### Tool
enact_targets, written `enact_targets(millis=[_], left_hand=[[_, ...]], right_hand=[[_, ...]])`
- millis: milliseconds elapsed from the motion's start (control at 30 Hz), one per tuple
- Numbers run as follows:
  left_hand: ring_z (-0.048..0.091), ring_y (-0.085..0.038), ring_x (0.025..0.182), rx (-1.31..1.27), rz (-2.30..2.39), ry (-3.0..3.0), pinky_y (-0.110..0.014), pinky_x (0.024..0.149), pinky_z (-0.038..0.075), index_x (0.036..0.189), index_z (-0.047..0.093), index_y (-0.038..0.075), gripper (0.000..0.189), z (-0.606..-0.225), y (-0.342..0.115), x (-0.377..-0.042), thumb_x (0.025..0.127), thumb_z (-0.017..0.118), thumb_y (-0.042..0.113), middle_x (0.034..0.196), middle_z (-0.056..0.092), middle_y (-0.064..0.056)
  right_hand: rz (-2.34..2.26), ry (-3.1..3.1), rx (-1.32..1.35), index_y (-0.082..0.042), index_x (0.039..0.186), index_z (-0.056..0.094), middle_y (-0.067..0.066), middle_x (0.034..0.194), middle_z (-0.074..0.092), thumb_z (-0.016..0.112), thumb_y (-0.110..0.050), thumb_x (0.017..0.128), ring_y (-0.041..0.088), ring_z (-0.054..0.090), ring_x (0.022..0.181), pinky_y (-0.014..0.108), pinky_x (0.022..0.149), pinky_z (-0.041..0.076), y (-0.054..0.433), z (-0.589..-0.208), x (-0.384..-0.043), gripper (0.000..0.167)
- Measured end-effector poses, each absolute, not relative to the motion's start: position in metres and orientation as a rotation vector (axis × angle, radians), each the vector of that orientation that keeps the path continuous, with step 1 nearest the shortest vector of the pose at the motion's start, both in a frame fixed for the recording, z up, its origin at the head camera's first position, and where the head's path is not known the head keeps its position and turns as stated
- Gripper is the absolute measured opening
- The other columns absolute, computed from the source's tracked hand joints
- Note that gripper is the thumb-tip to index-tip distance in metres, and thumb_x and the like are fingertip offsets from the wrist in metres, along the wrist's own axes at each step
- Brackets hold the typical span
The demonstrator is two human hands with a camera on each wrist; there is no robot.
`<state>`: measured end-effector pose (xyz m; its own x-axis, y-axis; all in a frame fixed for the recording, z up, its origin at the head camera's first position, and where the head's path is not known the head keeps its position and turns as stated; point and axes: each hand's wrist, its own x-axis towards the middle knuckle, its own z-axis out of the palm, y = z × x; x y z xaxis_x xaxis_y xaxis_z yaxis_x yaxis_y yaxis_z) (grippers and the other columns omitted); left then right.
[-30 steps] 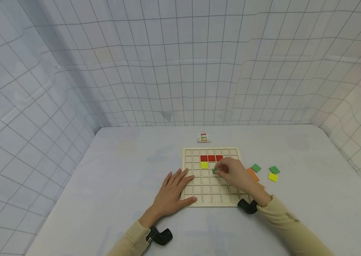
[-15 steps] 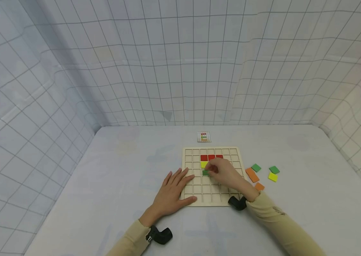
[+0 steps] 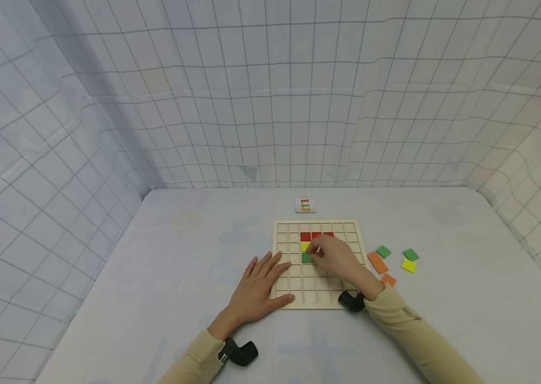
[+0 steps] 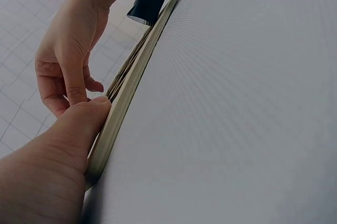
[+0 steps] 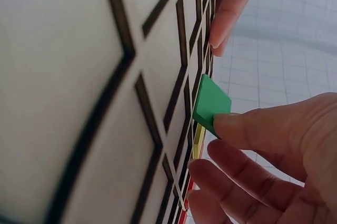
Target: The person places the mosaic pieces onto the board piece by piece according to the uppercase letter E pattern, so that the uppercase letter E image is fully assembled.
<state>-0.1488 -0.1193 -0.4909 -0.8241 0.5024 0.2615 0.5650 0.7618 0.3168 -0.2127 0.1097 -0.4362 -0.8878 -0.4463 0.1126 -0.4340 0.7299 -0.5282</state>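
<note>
A pale wooden grid board (image 3: 316,284) lies on the table. My left hand (image 3: 258,290) rests with spread, straight fingers on its left side; the left wrist view shows the thumb (image 4: 87,121) at the board's edge. My right hand (image 3: 337,260) pinches a green square tile (image 5: 210,103) between thumb and finger. That tile sits tilted at a cell just below a yellow tile (image 3: 304,246), partly raised off the board in the right wrist view. Red tiles (image 3: 305,236) fill a row of cells above, partly hidden by the right hand.
Right of the board lie loose tiles: a long orange one (image 3: 378,262), a smaller orange one (image 3: 388,280), green ones (image 3: 411,254) and a yellow one (image 3: 408,265). A small printed pattern card (image 3: 305,205) lies behind the board. Gridded cloth (image 3: 270,106) surrounds the table.
My right hand has moved left across the board with the green tile, stopping at the cell under the yellow tile, where the tile has come down flatter. The left hand has stayed in place.
</note>
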Motion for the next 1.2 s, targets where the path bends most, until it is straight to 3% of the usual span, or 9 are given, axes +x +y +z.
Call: enact_targets(millis=[600, 1000, 1200], left_hand=[[0.015, -0.024, 0.142, -0.843, -0.563, -2.797, -0.048, 0.112, 0.008, 0.146, 0.038, 0.023, 0.072, -0.494, -0.119, -0.150, 0.089, 0.047, 0.065, 0.154, 0.025, -0.004], [0.018, -0.026, 0.141, -0.851, -0.571, -2.766, -0.051, 0.111, 0.010, 0.145, 0.040, 0.022, 0.071, -0.494, -0.120, -0.149, 0.089, 0.049, 0.064, 0.153, 0.027, -0.005], [0.017, -0.026, 0.141, -0.849, -0.567, -2.776, -0.050, 0.111, 0.010, 0.145, 0.039, 0.022, 0.071, -0.495, -0.120, -0.150, 0.089, 0.047, 0.065, 0.154, 0.026, -0.005]], right_hand=[[-0.638, 2.985, -0.796, -0.011, 0.097, 0.075, -0.004, 0.081, 0.055, 0.072, -0.017, 0.085, 0.009, 0.049, 0.066, 0.023, 0.051, 0.042, 0.111, -0.439, -0.203, 0.013], [-0.558, 2.956, -0.940, -0.010, 0.112, 0.071, -0.003, 0.086, 0.054, 0.075, -0.023, 0.083, 0.012, 0.048, 0.074, 0.026, 0.060, 0.043, 0.121, -0.442, -0.193, 0.032], [-0.644, 2.887, -1.087, -0.007, 0.109, 0.072, -0.003, 0.090, 0.054, 0.073, -0.019, 0.084, 0.010, 0.044, 0.074, 0.023, 0.063, 0.042, 0.136, -0.446, -0.192, 0.028]])
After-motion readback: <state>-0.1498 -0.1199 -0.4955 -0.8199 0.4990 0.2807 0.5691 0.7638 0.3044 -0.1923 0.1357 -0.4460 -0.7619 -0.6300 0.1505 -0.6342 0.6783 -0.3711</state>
